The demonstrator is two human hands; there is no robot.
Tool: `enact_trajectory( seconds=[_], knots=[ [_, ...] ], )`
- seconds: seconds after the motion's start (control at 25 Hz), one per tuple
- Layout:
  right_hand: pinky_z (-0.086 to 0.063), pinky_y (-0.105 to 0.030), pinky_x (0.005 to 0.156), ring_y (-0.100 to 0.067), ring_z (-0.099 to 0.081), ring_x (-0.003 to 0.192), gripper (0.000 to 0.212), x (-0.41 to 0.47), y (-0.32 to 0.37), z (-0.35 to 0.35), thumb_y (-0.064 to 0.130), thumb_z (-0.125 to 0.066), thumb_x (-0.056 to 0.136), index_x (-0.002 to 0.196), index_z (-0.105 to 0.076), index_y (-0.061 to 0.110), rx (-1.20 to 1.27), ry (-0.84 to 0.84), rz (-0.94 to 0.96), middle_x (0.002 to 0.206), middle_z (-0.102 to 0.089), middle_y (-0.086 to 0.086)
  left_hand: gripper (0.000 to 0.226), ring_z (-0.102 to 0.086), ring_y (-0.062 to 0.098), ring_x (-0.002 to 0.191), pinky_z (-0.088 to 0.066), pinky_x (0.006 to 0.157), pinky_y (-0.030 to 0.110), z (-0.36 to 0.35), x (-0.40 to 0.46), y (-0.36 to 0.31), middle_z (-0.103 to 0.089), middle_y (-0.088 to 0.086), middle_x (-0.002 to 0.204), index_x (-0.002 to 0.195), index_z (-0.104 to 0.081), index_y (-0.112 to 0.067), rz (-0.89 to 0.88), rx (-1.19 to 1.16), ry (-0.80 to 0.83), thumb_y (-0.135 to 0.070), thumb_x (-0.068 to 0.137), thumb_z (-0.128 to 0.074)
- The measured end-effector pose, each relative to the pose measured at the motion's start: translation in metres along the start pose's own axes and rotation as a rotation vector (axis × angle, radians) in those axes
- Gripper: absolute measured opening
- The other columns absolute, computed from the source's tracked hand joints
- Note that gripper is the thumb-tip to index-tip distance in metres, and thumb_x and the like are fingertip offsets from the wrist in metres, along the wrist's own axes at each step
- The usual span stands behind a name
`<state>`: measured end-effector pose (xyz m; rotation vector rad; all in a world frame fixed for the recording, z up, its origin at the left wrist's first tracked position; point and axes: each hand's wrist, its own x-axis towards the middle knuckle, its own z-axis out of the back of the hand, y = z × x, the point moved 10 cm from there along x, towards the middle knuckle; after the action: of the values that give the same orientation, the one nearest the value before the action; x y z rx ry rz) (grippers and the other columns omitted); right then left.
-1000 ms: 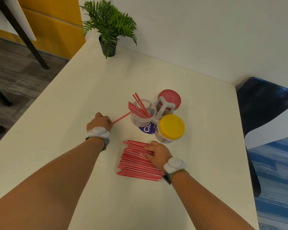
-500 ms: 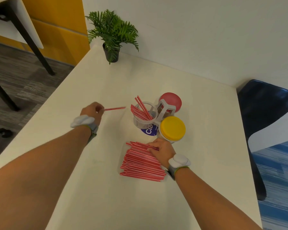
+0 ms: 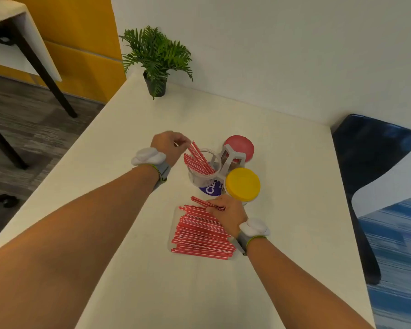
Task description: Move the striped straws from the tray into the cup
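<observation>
Straws (image 3: 201, 236) lie in a thick red-and-white heap on the table (image 3: 133, 269), most of them yet to be moved; the tray (image 3: 173, 230) under them is clear and shows only as a faint edge at the heap's left, so its true outline is hard to make out. Smaller is the cup (image 3: 203, 170), a clear one standing just beyond the heap and touching a white holder (image 3: 231, 155) that also carries a red-lidded jar (image 3: 242, 146) and a yellow-lidded jar (image 3: 243, 184). A bundle of straws (image 3: 199, 160) already leans in the cup toward its left rim. The left hand (image 3: 167, 146) is at that rim, fingertips pinched on the top end of one straw that seems partly in — whether it has been let go I cannot tell. The right hand (image 3: 227, 213) rests on the far end of the heap, fingers closed on a straw or two (image 3: 205, 203) lifted off the pile at a slant; the exact count is hidden by the fingers. From here, the leaning bundle could be nudged by the left hand and tip the light cup, or a straw could slide over the rim onto the table. The right hand's pull could drag neighbours off the tray, since the straws lie packed and touching. The cup's base is hidden behind a purple label (image 3: 210, 189) — its footing cannot be judged.
</observation>
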<state>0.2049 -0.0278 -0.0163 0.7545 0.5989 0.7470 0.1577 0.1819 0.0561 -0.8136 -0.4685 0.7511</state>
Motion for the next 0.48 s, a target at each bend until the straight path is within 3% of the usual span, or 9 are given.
enact_trajectory(
  seconds=[0.12,0.24,0.32,0.48],
  knots=[
    [-0.041,-0.018,0.073,-0.019,-0.055,0.081,0.02,0.01,0.015,0.016,0.011,-0.064,0.082,0.101,-0.069,0.008,0.038,-0.083,0.056,0.09,-0.065,-0.014,0.021,-0.048,0.015,0.069,-0.036,0.072,0.024,-0.01,-0.01,0.011,-0.064,0.008,0.094,0.101,-0.07,-0.018,0.019,0.011,-0.009,-0.025,0.084,-0.061],
    [-0.038,-0.002,0.065,-0.003,-0.051,0.07,0.022,0.032,0.04,0.032,0.011,-0.063,0.083,0.104,-0.067,0.008,0.079,-0.141,0.122,0.085,-0.06,-0.003,0.026,-0.044,0.013,0.062,-0.035,0.071,0.026,-0.002,-0.026,0.03,-0.057,0.001,0.095,0.109,-0.062,-0.018,0.105,-0.102,-0.137,-0.027,0.085,-0.058],
    [-0.039,0.0,0.064,0.001,-0.053,0.071,0.022,0.049,0.063,0.041,0.012,-0.061,0.084,0.106,-0.067,0.007,0.129,-0.171,0.179,0.085,-0.059,-0.001,0.026,-0.046,0.016,0.067,-0.036,0.069,0.027,0.001,-0.042,0.052,-0.058,0.0,0.093,0.107,-0.06,-0.017,0.206,-0.195,-0.195,-0.028,0.084,-0.06],
    [-0.04,0.0,0.062,0.013,-0.056,0.067,0.021,0.082,0.098,0.049,0.015,-0.063,0.084,0.103,-0.068,0.009,0.196,-0.219,0.249,0.086,-0.062,-0.001,0.016,-0.043,0.009,0.056,-0.036,0.065,0.025,-0.03,-0.076,0.087,-0.06,0.0,0.086,0.092,-0.065,-0.014,0.319,-0.158,-0.011,-0.024,0.079,-0.067]
  ],
)
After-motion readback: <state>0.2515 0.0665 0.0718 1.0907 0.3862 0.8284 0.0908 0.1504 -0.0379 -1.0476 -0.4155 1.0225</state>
